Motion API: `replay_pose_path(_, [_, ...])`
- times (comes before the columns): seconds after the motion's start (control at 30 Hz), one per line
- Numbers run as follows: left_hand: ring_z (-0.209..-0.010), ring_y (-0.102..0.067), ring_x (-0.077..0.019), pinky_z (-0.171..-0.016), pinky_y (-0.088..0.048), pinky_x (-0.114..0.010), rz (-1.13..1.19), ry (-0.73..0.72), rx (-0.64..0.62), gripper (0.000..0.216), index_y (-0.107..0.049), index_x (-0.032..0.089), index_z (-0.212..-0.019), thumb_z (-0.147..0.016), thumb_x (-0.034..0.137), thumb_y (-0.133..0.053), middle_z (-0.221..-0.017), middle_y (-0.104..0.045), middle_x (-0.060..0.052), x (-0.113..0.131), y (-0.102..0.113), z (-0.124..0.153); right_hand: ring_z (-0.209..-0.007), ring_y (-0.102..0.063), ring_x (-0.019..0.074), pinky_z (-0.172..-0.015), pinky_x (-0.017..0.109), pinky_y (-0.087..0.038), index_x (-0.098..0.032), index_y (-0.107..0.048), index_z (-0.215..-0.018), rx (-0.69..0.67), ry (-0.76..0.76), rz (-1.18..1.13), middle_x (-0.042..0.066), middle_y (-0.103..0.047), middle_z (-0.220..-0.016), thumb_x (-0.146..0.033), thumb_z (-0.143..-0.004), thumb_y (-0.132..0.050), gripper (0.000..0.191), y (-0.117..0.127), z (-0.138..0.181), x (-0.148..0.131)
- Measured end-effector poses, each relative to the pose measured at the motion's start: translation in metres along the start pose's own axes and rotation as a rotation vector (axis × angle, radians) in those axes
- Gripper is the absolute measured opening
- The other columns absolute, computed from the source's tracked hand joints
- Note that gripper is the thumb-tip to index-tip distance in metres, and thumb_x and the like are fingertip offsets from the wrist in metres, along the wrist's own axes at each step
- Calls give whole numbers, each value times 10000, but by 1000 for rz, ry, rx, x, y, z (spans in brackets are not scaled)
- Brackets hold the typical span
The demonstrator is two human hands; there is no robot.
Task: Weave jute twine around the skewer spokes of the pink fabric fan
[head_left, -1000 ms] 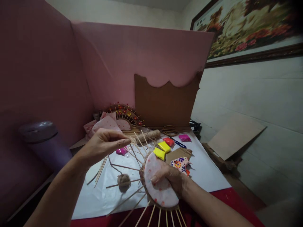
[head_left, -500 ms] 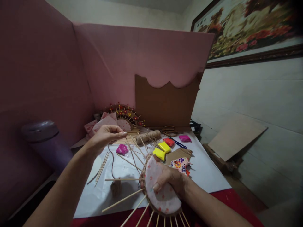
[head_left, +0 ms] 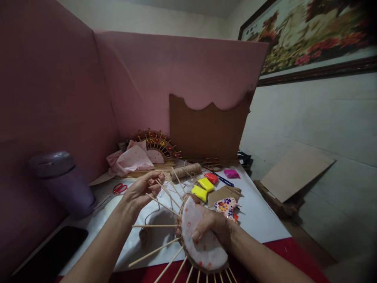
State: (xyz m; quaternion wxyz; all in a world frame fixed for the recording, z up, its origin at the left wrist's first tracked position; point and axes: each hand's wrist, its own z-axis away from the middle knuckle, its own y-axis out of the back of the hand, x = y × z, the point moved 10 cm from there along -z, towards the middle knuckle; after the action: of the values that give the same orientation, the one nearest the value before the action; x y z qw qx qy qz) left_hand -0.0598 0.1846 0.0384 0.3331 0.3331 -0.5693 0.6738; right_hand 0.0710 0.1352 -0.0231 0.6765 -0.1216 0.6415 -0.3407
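Observation:
My right hand (head_left: 215, 228) grips a half-round craft piece (head_left: 198, 239) covered in white dotted cloth, with thin wooden sticks (head_left: 153, 251) fanning out from its edge. My left hand (head_left: 143, 192) is up among the sticks on the left, its fingers pinched round a thin brown twine (head_left: 151, 214). The twine runs down to a small ball (head_left: 143, 235) lying on the white sheet (head_left: 259, 216). A finished fan with red and yellow beads (head_left: 157, 143) leans at the back.
On the sheet lie a twine spool (head_left: 186, 171), yellow (head_left: 200, 192), red (head_left: 211, 177) and magenta (head_left: 230, 173) packets, patterned cloth (head_left: 226, 205), red-handled scissors (head_left: 118, 189) and pink cloth (head_left: 129, 160). A purple lidded container (head_left: 61, 182) stands left, beside a dark phone (head_left: 53, 255). Pink and brown boards (head_left: 206, 125) stand behind.
My left hand has come down and nearer to the sticks, drawing the twine in. The craft piece has shifted slightly lower. The view has tilted, showing the scissors and the phone.

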Motion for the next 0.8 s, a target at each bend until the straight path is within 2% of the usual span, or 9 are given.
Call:
replay_pose_path(0.1, [-337,-354,-12,-294,-296,-98,72,-33,-45,170,-504,118,-622,-789,89,-484,-524,-467,26,-4,-7,4,-628,-603,138,-564,237,-469,-75,-610,-900,-23,4,-8,101,-676,-814,-18,-475,-656,431,-2,0,1])
replay_pose_path(0.2, [-465,-486,-44,-421,-410,-131,83,-70,-79,48,-574,104,-709,-707,61,-594,-652,-568,-20,-15,-16,9,-611,-604,140,-559,246,-475,-75,-613,-887,-24,30,-17,100,-679,-803,-24,-485,-639,406,-4,2,-4])
replay_pose_path(0.23, [-519,-520,-60,-470,-430,-142,50,-82,-103,87,-599,97,-737,-673,42,-621,-693,-593,-36,-18,-20,11,-601,-606,142,-552,245,-475,-71,-615,-877,-22,33,-14,100,-679,-786,-30,-486,-635,394,-5,3,-6])
replay_pose_path(0.43, [-743,-588,-161,-708,-447,-254,-491,-220,-303,141,-710,126,-765,-628,107,-686,-786,-670,-60,-24,-46,21,-634,-619,154,-573,238,-479,-58,-621,-864,1,104,-50,92,-676,-789,-60,-488,-622,376,-5,7,-21])
replay_pose_path(0.57, [-727,-602,-186,-685,-466,-292,-663,-384,-280,73,-734,167,-706,-642,166,-698,-744,-680,-63,-10,-48,24,-600,-609,138,-557,223,-469,-55,-618,-850,-1,132,-34,84,-669,-748,-71,-519,-623,331,0,6,-22])
replay_pose_path(0.67, [-709,-609,-195,-653,-478,-299,-734,-541,-291,65,-737,177,-695,-675,205,-681,-732,-686,-80,-2,-56,31,-616,-610,136,-565,228,-467,-70,-607,-893,5,144,-48,85,-665,-789,-68,-545,-611,348,4,5,-22])
replay_pose_path(0.8, [-677,-604,-182,-636,-473,-290,-817,-675,-328,102,-735,192,-735,-734,200,-634,-697,-670,-69,-2,-68,41,-665,-606,146,-597,235,-462,-70,-603,-914,32,140,-46,97,-659,-841,-55,-534,-615,381,5,6,-22])
